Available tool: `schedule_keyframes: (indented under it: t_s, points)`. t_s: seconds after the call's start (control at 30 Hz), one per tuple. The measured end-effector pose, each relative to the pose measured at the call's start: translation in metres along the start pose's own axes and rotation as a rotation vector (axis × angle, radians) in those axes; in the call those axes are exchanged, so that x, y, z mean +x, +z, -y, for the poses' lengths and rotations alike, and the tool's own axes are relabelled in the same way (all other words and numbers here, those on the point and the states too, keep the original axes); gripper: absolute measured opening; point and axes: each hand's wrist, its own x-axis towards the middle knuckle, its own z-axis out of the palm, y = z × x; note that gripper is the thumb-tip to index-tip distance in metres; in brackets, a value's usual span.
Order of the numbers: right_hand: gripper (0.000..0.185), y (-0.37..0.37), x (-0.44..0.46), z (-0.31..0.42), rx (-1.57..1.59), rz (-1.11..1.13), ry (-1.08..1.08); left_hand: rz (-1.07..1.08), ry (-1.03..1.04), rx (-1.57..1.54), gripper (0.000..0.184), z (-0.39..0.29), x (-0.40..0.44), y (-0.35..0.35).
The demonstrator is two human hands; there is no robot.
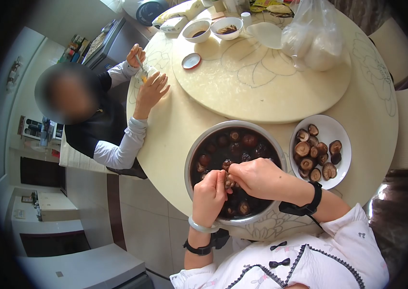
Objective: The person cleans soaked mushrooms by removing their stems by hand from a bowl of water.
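Observation:
Both my hands are over a metal basin (196,129) of dark water with several shiitake mushrooms floating in it. My left hand (209,196) and my right hand (258,177) meet near the basin's middle, fingers pinched together around a wet shiitake mushroom (230,181). The fingers cover part of it. Just behind the fingertips, another brown mushroom cap (227,164) shows; whether it is held or floating I cannot tell. Right of the basin, a white plate (335,131) carries several brown shiitake mushrooms (314,150) in a loose pile.
A raised round turntable (242,91) takes up the table's far side, bearing two white bowls (197,31), a jar lid (191,61) and a plastic bag (312,41) with pale round contents. Across on the left sits another person (117,120), both hands at the table, one holding a utensil.

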Motion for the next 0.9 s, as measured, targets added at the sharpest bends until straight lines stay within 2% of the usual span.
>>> schedule_keyframes:
  t_s: [0.07,0.1,0.17,0.2,0.27,0.4,0.47,0.5,0.6,0.67,0.8,0.87,0.9]
  points:
    - [0.008,0.002,-0.001,-0.001,-0.152,-0.086,-0.05,-0.046,0.131,0.236,0.011,0.016,0.003,0.005]
    - [0.008,0.005,-0.002,-0.001,-0.151,-0.085,-0.051,-0.047,0.13,0.237,0.011,0.014,0.003,0.008]
    - [0.008,0.009,-0.003,-0.001,-0.357,-0.174,-0.044,-0.172,0.31,0.309,0.01,0.009,0.005,0.013]
    - [0.008,0.009,-0.003,-0.001,-0.358,-0.174,-0.045,-0.173,0.312,0.309,0.01,0.011,0.006,0.012]
    - [0.01,0.01,-0.003,-0.002,-0.487,-0.112,-0.05,-0.055,0.411,0.441,0.022,0.019,0.006,0.009]
    - [0.012,0.006,-0.005,-0.003,-0.487,0.0,-0.056,0.045,0.357,0.599,0.023,0.016,0.004,0.009]
    - [0.013,0.005,-0.003,-0.004,-0.333,-0.131,-0.056,-0.06,0.396,0.366,0.018,0.015,0.006,0.009]
    - [0.013,0.003,-0.002,-0.003,-0.335,-0.133,-0.055,-0.087,0.326,0.243,0.01,0.011,0.005,0.007]
    - [0.018,-0.006,0.0,0.004,-0.152,-0.106,0.02,-0.114,0.225,0.114,0.007,0.006,0.001,0.003]
    - [0.021,-0.013,0.001,0.01,-0.04,0.07,0.117,-0.144,0.269,0.136,0.007,0.01,0.001,0.004]
    - [0.018,-0.005,0.001,-0.003,0.035,0.073,0.063,-0.144,0.211,0.07,0.008,0.013,0.001,0.002]
    - [0.01,-0.001,0.002,-0.007,0.074,-0.046,0.006,-0.122,0.172,0.046,0.009,0.012,0.001,0.001]
    - [0.01,-0.001,0.002,-0.007,0.075,-0.045,0.008,-0.08,0.099,-0.067,0.007,0.008,0.001,0.001]
